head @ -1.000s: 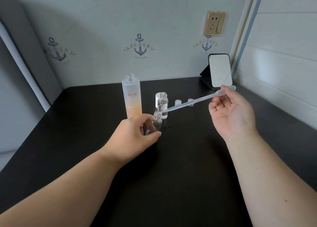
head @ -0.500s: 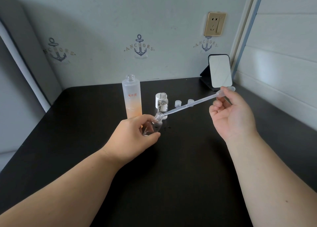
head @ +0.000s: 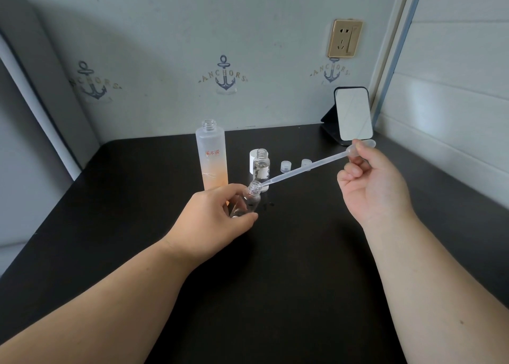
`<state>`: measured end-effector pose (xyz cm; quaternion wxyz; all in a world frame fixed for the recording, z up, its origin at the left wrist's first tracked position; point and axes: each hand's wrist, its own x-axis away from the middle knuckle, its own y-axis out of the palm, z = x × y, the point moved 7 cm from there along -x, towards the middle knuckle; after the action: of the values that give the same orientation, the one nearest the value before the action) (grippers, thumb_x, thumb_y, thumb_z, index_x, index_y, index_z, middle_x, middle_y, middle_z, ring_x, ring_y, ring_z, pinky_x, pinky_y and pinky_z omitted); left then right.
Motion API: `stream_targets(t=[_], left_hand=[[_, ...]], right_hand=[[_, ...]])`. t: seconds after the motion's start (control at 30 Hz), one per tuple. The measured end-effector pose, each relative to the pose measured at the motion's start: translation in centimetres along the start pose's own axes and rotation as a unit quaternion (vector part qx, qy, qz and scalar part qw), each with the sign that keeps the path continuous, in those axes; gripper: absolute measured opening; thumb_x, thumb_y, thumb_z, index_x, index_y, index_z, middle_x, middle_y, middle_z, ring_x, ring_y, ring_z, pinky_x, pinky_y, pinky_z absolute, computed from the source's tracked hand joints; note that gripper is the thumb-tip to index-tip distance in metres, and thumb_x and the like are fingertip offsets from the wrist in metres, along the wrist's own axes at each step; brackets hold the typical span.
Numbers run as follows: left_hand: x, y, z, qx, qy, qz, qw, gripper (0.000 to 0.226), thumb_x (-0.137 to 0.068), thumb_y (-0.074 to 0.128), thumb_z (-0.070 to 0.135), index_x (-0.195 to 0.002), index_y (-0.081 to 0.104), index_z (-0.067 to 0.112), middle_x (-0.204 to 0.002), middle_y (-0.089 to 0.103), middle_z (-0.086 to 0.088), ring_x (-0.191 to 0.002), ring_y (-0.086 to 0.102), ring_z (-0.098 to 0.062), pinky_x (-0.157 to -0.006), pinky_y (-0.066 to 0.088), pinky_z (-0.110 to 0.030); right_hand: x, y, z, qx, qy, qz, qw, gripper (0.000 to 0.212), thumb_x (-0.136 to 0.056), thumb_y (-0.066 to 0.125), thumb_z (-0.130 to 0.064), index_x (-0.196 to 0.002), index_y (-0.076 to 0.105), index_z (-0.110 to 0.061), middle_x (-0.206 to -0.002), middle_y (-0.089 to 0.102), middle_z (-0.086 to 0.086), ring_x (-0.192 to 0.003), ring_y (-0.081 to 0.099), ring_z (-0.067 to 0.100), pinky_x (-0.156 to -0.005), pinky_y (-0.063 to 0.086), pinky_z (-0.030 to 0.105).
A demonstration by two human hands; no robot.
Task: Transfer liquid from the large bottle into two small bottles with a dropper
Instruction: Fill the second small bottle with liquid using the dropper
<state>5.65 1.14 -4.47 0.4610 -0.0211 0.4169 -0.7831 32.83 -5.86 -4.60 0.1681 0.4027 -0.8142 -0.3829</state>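
Your left hand point(head: 212, 220) grips the tilted small bottle point(head: 248, 201) just in front of the large bottle point(head: 212, 160); your right hand point(head: 369, 182) pinches the dropper point(head: 305, 168), tip at that bottle's mouth, unchanged from before.

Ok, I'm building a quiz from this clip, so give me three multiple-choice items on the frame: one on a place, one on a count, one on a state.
1. Where is the tip of the clear plastic dropper?
A. in the tall frosted orange bottle
B. at the mouth of the small clear bottle in the left hand
C. flat on the table

2. How many small clear caps lie loose beside the standing small bottle?
A. two
B. four
C. none

3. How is the tall frosted orange bottle?
A. capped
B. lying down
C. upright and uncapped

Answers:
1 B, the tip meets the neck of the small clear bottle that the left hand grips, while the right hand pinches the bulb.
2 A, two small clear caps show.
3 C, its threaded neck is bare.
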Motion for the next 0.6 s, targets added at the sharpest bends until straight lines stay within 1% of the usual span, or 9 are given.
stream_targets(t=[0.13,0.3,0.43,0.53,0.6], left_hand=[[0.01,-0.05,0.24,0.000,0.007,0.000,1.000,0.019,-0.082,0.077,0.041,-0.096,0.065,0.045,-0.095,0.061,0.032,-0.082,0.059,0.001,-0.068,0.044,-0.006],[-0.01,-0.07,0.20,-0.002,0.005,-0.001,1.000,0.019,-0.083,0.077,0.041,-0.097,0.065,0.045,-0.096,0.060,0.034,-0.084,0.059,0.003,-0.069,0.044,-0.006],[-0.06,-0.07,0.07,-0.006,-0.001,0.004,1.000,0.020,-0.081,0.077,0.042,-0.096,0.064,0.046,-0.093,0.061,0.035,-0.082,0.059,0.003,-0.066,0.043,-0.005],[-0.10,0.02,-0.19,0.002,-0.015,0.004,1.000,0.022,-0.079,0.078,0.045,-0.096,0.064,0.044,-0.091,0.062,0.033,-0.082,0.061,0.003,-0.065,0.044,-0.005],[-0.07,0.06,-0.14,0.000,-0.017,0.003,1.000,0.023,-0.078,0.079,0.046,-0.093,0.062,0.045,-0.092,0.060,0.037,-0.082,0.061,0.005,-0.065,0.045,-0.005]], right_hand=[[0.03,-0.01,-0.07,0.003,0.000,0.000,1.000,0.019,-0.089,0.071,-0.009,-0.072,0.075,-0.015,-0.073,0.066,-0.002,-0.048,0.041,0.007,-0.049,0.036,0.018],[0.17,0.13,-0.27,0.016,-0.009,-0.004,1.000,0.025,-0.091,0.069,-0.008,-0.069,0.075,-0.017,-0.073,0.066,-0.003,-0.047,0.040,0.006,-0.049,0.035,0.016],[0.16,-0.10,-0.40,0.022,-0.022,0.015,0.999,0.015,-0.090,0.072,-0.009,-0.077,0.075,-0.014,-0.075,0.067,0.000,-0.056,0.052,0.008,-0.057,0.042,0.018],[0.21,-0.06,-0.28,0.001,-0.016,0.015,1.000,0.006,-0.090,0.072,-0.011,-0.084,0.075,-0.011,-0.076,0.069,0.001,-0.061,0.058,0.012,-0.061,0.047,0.021],[0.27,-0.04,-0.23,-0.016,-0.011,0.013,1.000,0.009,-0.090,0.071,-0.011,-0.083,0.077,-0.010,-0.075,0.069,0.001,-0.062,0.060,0.013,-0.061,0.048,0.022]])
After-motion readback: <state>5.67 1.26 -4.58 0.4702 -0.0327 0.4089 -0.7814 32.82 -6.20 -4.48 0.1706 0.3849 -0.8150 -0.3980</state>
